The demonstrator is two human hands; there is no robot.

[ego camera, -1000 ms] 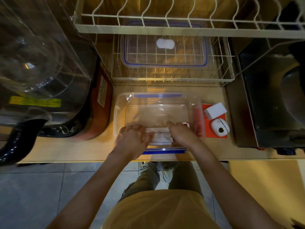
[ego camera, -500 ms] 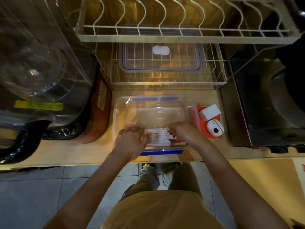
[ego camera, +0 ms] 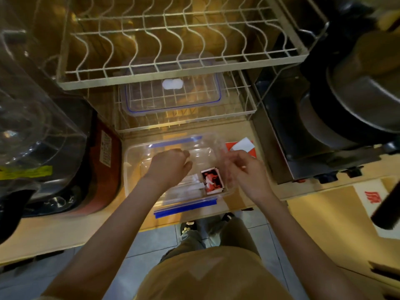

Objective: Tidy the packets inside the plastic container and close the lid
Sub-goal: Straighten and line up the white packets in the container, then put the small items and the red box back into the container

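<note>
Clear dome of an appliance [ego camera: 36, 126] at far left, yellow label [ego camera: 26, 172] on its front, red-brown base [ego camera: 106, 169] against the counter. Next along, open plastic container [ego camera: 132, 169] on the wooden counter [ego camera: 54, 230], blue latches at far and near edges, lid off. Left hand [ego camera: 171, 165] above the container's middle, fingers curled together into a loose fist, nothing seen held in it. Under and just right of that wrist, white packets [ego camera: 190, 185] lying flat in a row along the container's near side. Touching their right end, red and black packet [ego camera: 212, 180] tucked in the near right corner. Further back, container lid [ego camera: 173, 98] with blue seal resting in the lower wire rack [ego camera: 246, 105], under the upper dish rack [ego camera: 173, 40]. Right hand [ego camera: 246, 169] over the container's right wall, blurred; fingers slightly apart and bent, grip on the rim impossible to tell. Behind that hand, white box [ego camera: 243, 144] on a red mat [ego camera: 229, 145]. Further right, dark metal appliance [ego camera: 303, 137] with a pan [ego camera: 357, 100] on top. Far right, low down, white sheet with red print [ego camera: 372, 195] on the lower surface.
</note>
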